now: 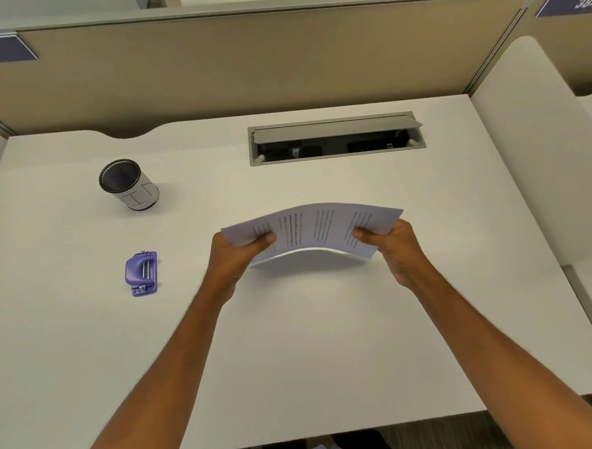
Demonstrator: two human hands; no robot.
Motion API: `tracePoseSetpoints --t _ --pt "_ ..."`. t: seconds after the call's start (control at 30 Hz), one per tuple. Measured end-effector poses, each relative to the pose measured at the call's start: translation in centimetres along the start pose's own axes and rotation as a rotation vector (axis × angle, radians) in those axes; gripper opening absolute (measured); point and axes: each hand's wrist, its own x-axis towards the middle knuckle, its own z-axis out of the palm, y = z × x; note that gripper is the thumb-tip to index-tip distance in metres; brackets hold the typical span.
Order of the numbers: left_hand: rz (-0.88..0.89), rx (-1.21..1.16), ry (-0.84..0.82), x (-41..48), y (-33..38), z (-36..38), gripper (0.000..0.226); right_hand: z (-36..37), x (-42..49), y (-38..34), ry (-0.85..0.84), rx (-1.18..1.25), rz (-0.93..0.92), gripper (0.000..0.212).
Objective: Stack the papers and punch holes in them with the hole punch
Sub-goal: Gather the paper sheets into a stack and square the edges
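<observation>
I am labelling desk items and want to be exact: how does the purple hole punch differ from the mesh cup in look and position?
The hole punch is purple, low and flat; the mesh cup is black and white, tall and round. The hole punch lies nearer the person; the mesh cup stands farther back. The mesh cup is open on top; the hole punch has a lever on top. Both rest untouched on the white desk, left of the papers.

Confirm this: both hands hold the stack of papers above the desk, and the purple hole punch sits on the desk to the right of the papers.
One detail is wrong. The head view shows the purple hole punch on the desk to the left of the papers, not the right. The left hand and right hand do hold the stack above the desk.
</observation>
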Motion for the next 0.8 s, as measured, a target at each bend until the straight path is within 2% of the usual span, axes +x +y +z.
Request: tracePoseSetpoints --t 0.33,0.5,0.6,0.7,0.8 --pt "-0.062 -0.010 0.004 0.4 -0.9 0.3 0.053 -0.6 0.2 0.7 -0.012 -0.074 0.040 0.045" --pt "-0.056 -0.153 0.034 0.1 -0.9 0.0 0.037 -1.9 0.2 0.8 -0.025 -0.120 0.026 0.041" --pt "-0.090 -0.319 0.046 -0.2 -0.9 0.3 0.037 -2.1 0.1 0.5 -0.017 -0.041 0.020 0.036" --pt "-0.140 -0.486 0.046 -0.5 -1.0 1.3 0.042 -1.4 0.1 0.1 -0.009 0.127 0.023 0.040" --pt "-0.171 -0.602 0.032 -1.2 -1.0 3.0 0.043 0.3 -0.2 -0.3 -0.055 0.263 0.011 0.037"
